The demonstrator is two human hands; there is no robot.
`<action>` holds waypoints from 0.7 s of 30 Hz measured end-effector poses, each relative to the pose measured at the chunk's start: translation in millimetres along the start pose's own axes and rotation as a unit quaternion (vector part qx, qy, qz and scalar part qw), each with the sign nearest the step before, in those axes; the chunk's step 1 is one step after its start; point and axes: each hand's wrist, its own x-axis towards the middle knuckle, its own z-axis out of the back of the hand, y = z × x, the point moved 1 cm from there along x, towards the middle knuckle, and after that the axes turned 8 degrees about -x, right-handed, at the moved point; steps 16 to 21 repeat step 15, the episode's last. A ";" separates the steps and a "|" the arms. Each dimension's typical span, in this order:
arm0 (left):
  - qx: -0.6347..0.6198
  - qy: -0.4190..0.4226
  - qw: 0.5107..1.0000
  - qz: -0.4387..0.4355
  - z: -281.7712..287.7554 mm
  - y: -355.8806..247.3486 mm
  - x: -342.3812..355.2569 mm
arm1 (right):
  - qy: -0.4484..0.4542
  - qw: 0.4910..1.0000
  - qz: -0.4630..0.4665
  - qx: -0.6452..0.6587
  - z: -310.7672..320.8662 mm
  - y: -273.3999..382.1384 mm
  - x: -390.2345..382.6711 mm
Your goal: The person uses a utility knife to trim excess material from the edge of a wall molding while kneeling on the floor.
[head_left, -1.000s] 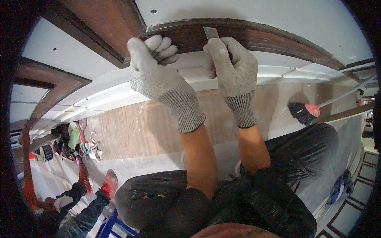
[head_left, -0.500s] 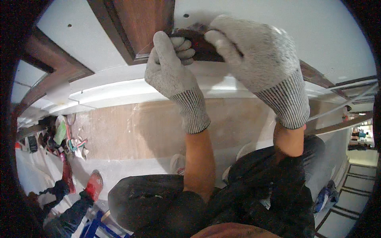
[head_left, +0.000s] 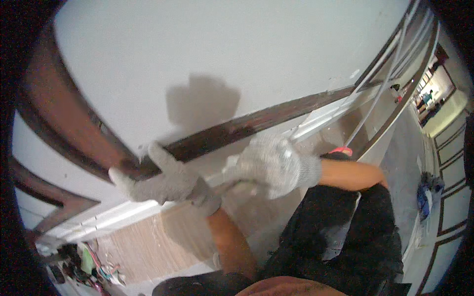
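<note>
My left hand, in a grey knit glove, is open. Its thumb and fingers are spread against the corner where the dark wood trim meets a wide brown wood strip. To the right, my right hand in a matching glove is closed and smeared by motion. A thin dark length shows between it and my left wrist; its kind cannot be made out. Both hands are in front of the lower wall, and a shadow falls on the pale wall panel above them.
White baseboard runs below the trim, above a dusty wood-look floor strip. Bags and cloths lie at lower left. Pale cables slant down at right. A blue bundle rests farther right, and people are visible far off.
The view has swung to the right. My right hand has come down off the trim, closed. My left hand has turned and its curled fingers have spread at the trim's corner.
</note>
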 end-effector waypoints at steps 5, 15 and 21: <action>0.112 0.056 0.989 -0.075 13.8 28.2 30.4 | -0.168 0.976 0.129 0.051 -67.2 -4.2 -15.7; 0.154 0.093 0.941 -0.285 -3.2 -75.2 119.6 | 0.065 0.947 0.198 0.243 -138.6 -42.4 -66.0; 0.154 0.093 0.941 -0.285 -3.2 -75.2 119.6 | 0.065 0.947 0.198 0.243 -138.6 -42.4 -66.0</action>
